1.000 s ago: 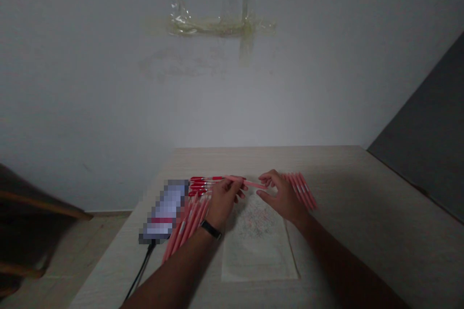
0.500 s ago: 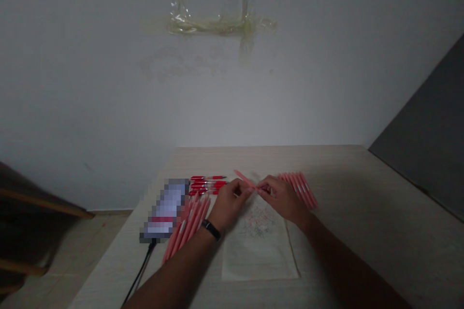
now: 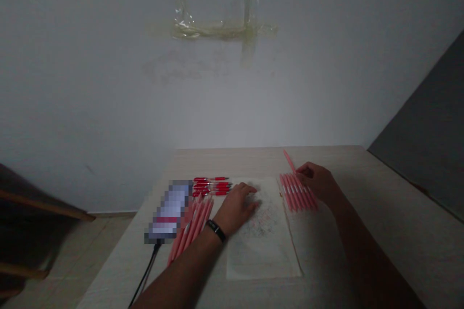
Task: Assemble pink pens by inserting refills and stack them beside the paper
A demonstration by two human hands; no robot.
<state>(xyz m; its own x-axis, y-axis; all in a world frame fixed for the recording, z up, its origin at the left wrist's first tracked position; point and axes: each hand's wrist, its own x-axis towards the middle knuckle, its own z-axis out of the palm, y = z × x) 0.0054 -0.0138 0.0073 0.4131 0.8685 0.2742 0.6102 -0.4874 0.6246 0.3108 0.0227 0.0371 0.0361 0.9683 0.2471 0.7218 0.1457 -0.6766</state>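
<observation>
My right hand (image 3: 314, 179) pinches a slim pink pen (image 3: 289, 160) near one end, above a row of several pink pens (image 3: 295, 193) laid side by side on the right. Over the scribbled paper (image 3: 264, 256) hovers or rests my left hand (image 3: 239, 205); its fingers are apart and nothing is in them. A black band (image 3: 216, 230) circles the left wrist. Left of that hand lie several red pens (image 3: 212, 185) with clear parts. Below them is a bundle of more pink pens (image 3: 192, 227), partly covered by my left forearm.
A phone-like device (image 3: 170, 210), blurred out, lies at the table's left with a black cable (image 3: 147, 265) running off toward me. The pale table (image 3: 224, 154) meets a wall with peeling clear tape (image 3: 213, 31). Wooden bars (image 3: 47, 203) stand at the far left.
My hands were together over the paper with the pink pen between them. The right hand has carried the pen right, over the row. The left has let go and opened.
</observation>
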